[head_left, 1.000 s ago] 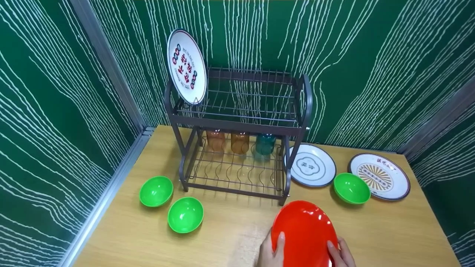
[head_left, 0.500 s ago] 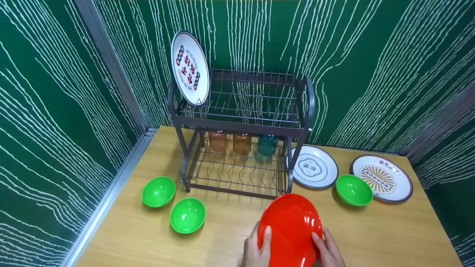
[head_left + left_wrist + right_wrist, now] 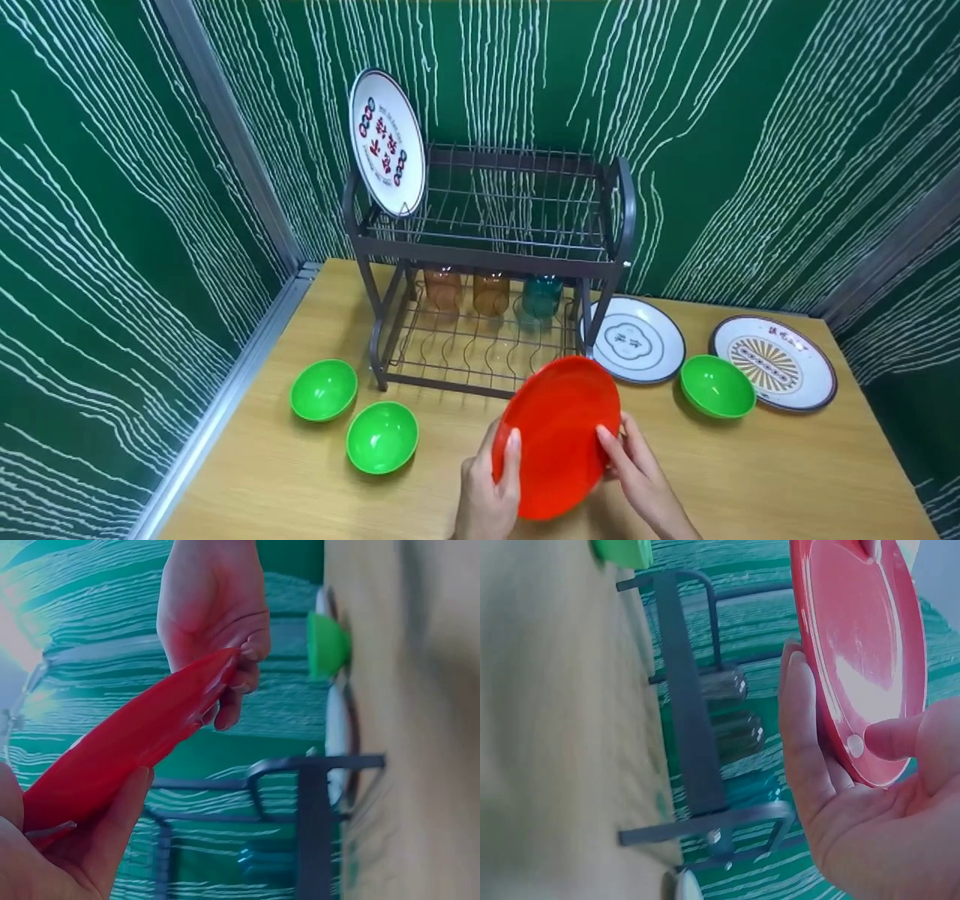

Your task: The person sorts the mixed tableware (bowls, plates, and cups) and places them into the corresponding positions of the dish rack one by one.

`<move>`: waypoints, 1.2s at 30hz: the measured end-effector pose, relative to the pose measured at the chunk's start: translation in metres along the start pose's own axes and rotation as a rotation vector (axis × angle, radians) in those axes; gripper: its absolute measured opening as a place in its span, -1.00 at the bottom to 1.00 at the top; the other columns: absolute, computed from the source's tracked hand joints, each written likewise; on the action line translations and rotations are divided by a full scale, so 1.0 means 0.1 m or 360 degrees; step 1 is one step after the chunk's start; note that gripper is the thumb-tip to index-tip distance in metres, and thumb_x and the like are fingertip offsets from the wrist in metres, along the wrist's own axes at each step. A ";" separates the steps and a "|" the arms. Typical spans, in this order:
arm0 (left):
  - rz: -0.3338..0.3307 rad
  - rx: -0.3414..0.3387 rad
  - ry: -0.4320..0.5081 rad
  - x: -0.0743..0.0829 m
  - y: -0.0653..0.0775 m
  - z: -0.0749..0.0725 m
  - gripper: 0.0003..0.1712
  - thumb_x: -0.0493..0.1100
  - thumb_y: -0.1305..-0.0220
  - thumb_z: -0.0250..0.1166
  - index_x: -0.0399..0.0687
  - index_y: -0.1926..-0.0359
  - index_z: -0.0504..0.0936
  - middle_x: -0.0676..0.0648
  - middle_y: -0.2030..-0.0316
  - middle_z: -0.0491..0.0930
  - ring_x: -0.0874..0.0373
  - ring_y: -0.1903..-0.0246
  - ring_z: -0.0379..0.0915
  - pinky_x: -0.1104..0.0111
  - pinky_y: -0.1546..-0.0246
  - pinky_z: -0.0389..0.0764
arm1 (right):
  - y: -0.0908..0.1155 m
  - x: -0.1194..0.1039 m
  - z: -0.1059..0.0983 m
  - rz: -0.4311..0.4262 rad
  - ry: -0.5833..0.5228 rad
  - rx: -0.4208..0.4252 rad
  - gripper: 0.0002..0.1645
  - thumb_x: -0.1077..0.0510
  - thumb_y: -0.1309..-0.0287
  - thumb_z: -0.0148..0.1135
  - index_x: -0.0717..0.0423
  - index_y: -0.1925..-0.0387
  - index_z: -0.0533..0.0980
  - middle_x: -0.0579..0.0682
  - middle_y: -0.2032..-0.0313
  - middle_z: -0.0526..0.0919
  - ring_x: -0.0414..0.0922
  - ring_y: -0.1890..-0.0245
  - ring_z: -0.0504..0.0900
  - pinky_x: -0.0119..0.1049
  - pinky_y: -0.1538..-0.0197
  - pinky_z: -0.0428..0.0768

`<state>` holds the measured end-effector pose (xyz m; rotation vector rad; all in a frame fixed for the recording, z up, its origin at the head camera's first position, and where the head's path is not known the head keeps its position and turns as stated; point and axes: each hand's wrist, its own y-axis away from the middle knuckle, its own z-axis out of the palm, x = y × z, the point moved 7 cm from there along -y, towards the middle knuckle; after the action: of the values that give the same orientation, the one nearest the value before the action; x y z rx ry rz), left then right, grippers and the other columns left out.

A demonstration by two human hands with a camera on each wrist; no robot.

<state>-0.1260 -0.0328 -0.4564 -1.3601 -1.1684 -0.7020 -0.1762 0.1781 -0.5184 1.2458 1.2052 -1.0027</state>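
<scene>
A red plate (image 3: 559, 435) is held tilted up in front of the dish rack, between both hands. My left hand (image 3: 491, 480) grips its left edge, thumb over the front face. On the opposite edge my right hand (image 3: 637, 472) pinches the rim, thumb in front and fingers behind, as the right wrist view shows. The left wrist view catches the plate nearly edge-on. Behind it stands the dark two-tier dish rack (image 3: 480, 259); a white plate with red lettering (image 3: 386, 142) leans upright at the left of its upper tier.
Two green bowls (image 3: 324, 390) sit left of the rack's front. Right of it lie a white plate (image 3: 637, 341), a third green bowl (image 3: 718, 386) and a patterned plate (image 3: 776, 364). Tinted glasses (image 3: 491, 292) stand on the lower tier. Green walls enclose the wooden table (image 3: 262, 480).
Both hands have carried the red plate left and up toward the rack, tilting it more upright. The bowls, rack and other plates stay in place while the head view shifts slightly.
</scene>
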 end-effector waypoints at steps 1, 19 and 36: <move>0.0046 0.0006 -0.0004 0.04 -0.02 -0.03 -0.65 -0.20 -0.60 0.08 -0.27 -0.26 0.53 -0.22 0.09 0.76 0.04 0.09 0.73 0.32 0.17 0.73 | -0.03 -0.04 0.01 0.0016 0.0006 -0.0015 -0.60 0.07 -0.56 0.06 0.10 -0.27 0.26 0.14 0.18 0.59 0.00 0.26 0.57 -0.25 0.27 0.64; 0.0509 0.0075 0.0063 0.60 -0.46 -0.31 -0.61 -0.39 -0.52 0.13 -0.29 -0.30 0.47 -0.29 -0.01 0.71 -0.10 0.11 0.74 0.36 0.26 0.74 | -0.30 -0.89 0.13 -0.0520 -0.0075 -0.0327 -0.52 0.21 -0.55 0.05 0.12 -0.37 0.21 0.13 -0.01 0.71 0.10 0.33 0.71 -0.16 0.29 0.78; 0.0851 0.0317 -0.0080 1.02 -0.89 -0.59 -0.50 -0.48 -0.42 0.19 -0.33 -0.34 0.42 -0.30 -0.05 0.69 -0.13 0.10 0.74 0.35 0.30 0.74 | -0.45 -0.86 -0.04 -0.0858 0.0066 -0.0073 -0.67 0.43 -0.37 0.20 0.40 -0.13 0.48 0.26 0.01 0.62 -0.09 0.01 0.65 -0.35 -0.08 0.66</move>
<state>-0.1615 -0.0784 -0.3205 -1.4386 -0.8297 -0.1646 -0.2322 0.1714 -0.4397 0.9225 1.6340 -1.3294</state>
